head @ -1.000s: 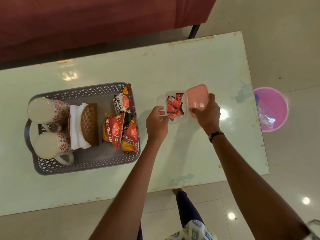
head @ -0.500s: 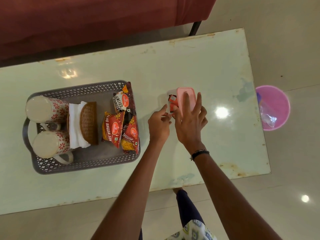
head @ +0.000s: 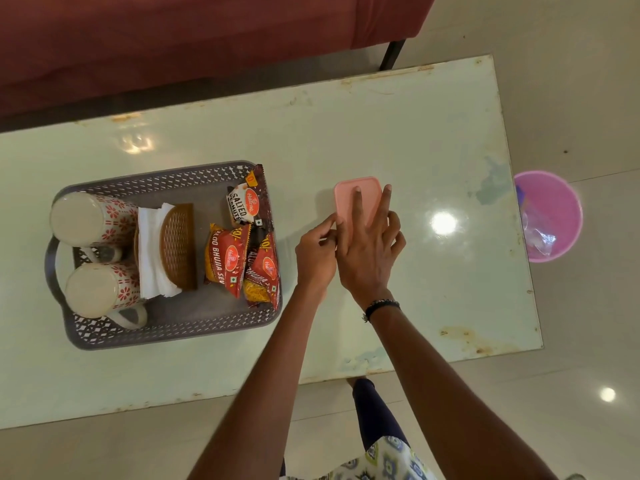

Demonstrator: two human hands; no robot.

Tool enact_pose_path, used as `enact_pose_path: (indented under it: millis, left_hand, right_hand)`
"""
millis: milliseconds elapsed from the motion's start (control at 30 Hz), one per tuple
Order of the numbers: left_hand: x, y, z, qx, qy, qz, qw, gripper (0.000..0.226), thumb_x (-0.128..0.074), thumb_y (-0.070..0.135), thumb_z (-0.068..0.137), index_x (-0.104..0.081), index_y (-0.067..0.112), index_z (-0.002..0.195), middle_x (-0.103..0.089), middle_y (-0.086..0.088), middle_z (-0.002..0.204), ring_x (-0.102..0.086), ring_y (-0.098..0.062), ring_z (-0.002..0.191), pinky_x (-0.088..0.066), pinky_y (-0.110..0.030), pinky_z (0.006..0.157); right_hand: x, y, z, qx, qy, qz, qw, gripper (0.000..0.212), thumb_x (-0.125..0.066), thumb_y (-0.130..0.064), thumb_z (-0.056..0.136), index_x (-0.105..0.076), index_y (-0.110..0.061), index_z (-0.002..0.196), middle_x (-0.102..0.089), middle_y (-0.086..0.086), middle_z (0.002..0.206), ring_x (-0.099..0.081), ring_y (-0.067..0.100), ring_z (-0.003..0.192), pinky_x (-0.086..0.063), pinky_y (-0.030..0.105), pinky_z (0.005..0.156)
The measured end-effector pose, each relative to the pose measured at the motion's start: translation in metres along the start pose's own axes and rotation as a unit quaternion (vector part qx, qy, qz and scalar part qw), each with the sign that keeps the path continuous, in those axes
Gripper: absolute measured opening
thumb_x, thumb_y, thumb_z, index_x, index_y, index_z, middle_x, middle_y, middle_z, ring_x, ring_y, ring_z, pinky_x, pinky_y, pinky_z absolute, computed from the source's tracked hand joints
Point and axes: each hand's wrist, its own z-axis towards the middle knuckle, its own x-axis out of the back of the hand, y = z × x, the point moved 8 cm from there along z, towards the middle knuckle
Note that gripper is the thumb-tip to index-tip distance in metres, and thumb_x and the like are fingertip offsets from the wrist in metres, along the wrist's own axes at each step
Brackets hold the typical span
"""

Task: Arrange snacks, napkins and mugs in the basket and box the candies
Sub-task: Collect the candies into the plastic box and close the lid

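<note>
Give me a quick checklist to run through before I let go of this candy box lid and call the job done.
1. Pink plastic lid covers the candy box: ok, no candies show.
2. Lid snapped shut all round: cannot tell, the right hand lies flat on it and hides the near edge.
3. Left hand steadies the lid's near left corner: ok.
4. Two patterned mugs inside the grey plastic basket: ok, lying on their sides.
5. White napkins in the brown wicker holder, in the basket: ok.
6. Red snack packets in the basket: ok, though the top one leans on the rim.

candies unseen under pink lid (head: 356, 199), right hand (head: 369, 251) covering lid's near part
</note>
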Motion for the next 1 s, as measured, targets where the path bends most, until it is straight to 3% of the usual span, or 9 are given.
enact_pose_path:
  millis: [200,433,533,633,733,800,867,933,1000]
  left_hand:
    - [0.001,0.007,0.000,-0.019,0.011,-0.006,1.000,0.034,-0.053,0.020,0.094,-0.058,0.015,0.126,-0.064,-0.005,0.126,-0.062,-0.018,0.106,-0.054,-0.042,0.093]
    - [0.001,0.020,0.006,-0.041,0.049,0.083,0.994,0.027,-0.056,0.016,0.092,-0.065,0.012,0.118,-0.071,-0.007,0.112,-0.062,-0.013,0.085,-0.053,-0.029,0.083]
    - [0.001,0.027,0.006,-0.052,0.063,0.114,0.990,0.023,-0.058,0.012,0.090,-0.070,0.007,0.108,-0.074,-0.014,0.100,-0.065,-0.025,0.083,-0.053,-0.040,0.082]
    - [0.001,0.030,0.003,-0.047,0.066,0.128,0.989,0.023,-0.056,0.011,0.090,-0.069,0.005,0.108,-0.073,-0.015,0.099,-0.064,-0.024,0.081,-0.053,-0.039,0.083]
    - [0.001,0.029,0.000,-0.047,0.064,0.116,0.990,0.022,-0.051,0.007,0.091,-0.072,0.007,0.099,-0.070,-0.014,0.090,-0.059,-0.020,0.078,-0.054,-0.044,0.080]
    - [0.003,0.027,-0.003,-0.052,0.068,0.119,0.989,0.025,-0.048,0.005,0.091,-0.071,0.006,0.100,-0.065,-0.011,0.087,-0.062,-0.027,0.084,-0.053,-0.044,0.074]
    - [0.011,0.022,-0.007,-0.052,0.086,0.154,0.983,0.031,-0.047,0.006,0.093,-0.064,0.008,0.119,-0.067,-0.013,0.107,-0.063,-0.028,0.098,-0.052,-0.034,0.074]
    - [0.023,0.016,-0.015,-0.060,0.104,0.183,0.976,0.037,-0.046,0.004,0.094,-0.056,0.011,0.128,-0.062,-0.014,0.118,-0.061,-0.027,0.107,-0.052,-0.032,0.081]
    - [0.033,0.011,-0.028,-0.081,0.116,0.209,0.968,0.042,-0.046,0.001,0.093,-0.049,0.009,0.134,-0.058,-0.015,0.125,-0.056,-0.027,0.115,-0.051,-0.033,0.089]
  right_hand:
    - [-0.002,0.000,0.001,0.004,0.002,0.007,1.000,0.055,-0.013,-0.044,0.096,-0.015,-0.030,0.149,-0.006,0.015,0.159,-0.028,0.035,0.135,-0.031,0.049,0.102]
    - [-0.004,0.000,0.002,0.026,0.019,-0.020,0.999,0.058,-0.030,-0.042,0.096,-0.014,-0.026,0.150,-0.006,0.019,0.158,-0.029,0.037,0.136,-0.035,0.047,0.103]
    - [-0.007,0.001,0.002,0.038,0.018,-0.028,0.999,0.067,-0.045,-0.039,0.092,-0.015,-0.023,0.150,-0.008,0.022,0.157,-0.032,0.038,0.134,-0.038,0.045,0.101]
    - [-0.004,-0.001,0.002,0.040,0.001,-0.008,0.999,0.064,-0.041,-0.039,0.093,-0.014,-0.024,0.150,-0.006,0.021,0.157,-0.031,0.039,0.134,-0.039,0.047,0.101]
    - [0.006,0.001,0.005,0.035,-0.025,0.123,0.991,0.061,-0.022,-0.046,0.093,-0.012,-0.024,0.150,-0.009,0.012,0.158,-0.029,0.030,0.135,-0.037,0.047,0.103]
    - [0.012,0.014,0.004,-0.013,-0.022,0.303,0.953,0.060,-0.030,-0.037,0.097,-0.009,-0.020,0.150,-0.033,0.007,0.150,-0.043,0.017,0.123,-0.043,0.041,0.099]
    - [0.015,0.029,-0.003,-0.071,-0.006,0.377,0.923,0.055,-0.045,-0.021,0.098,-0.023,-0.015,0.148,-0.055,0.008,0.127,-0.054,0.013,0.103,-0.049,0.032,0.089]
    - [0.014,0.034,-0.010,-0.091,0.000,0.371,0.924,0.037,-0.052,-0.012,0.094,-0.051,-0.009,0.131,-0.060,0.011,0.116,-0.058,0.015,0.097,-0.051,0.031,0.089]
    - [0.008,0.029,-0.017,-0.088,-0.007,0.382,0.920,0.026,-0.058,-0.009,0.090,-0.064,-0.006,0.116,-0.064,0.011,0.110,-0.061,0.013,0.091,-0.051,0.023,0.087]
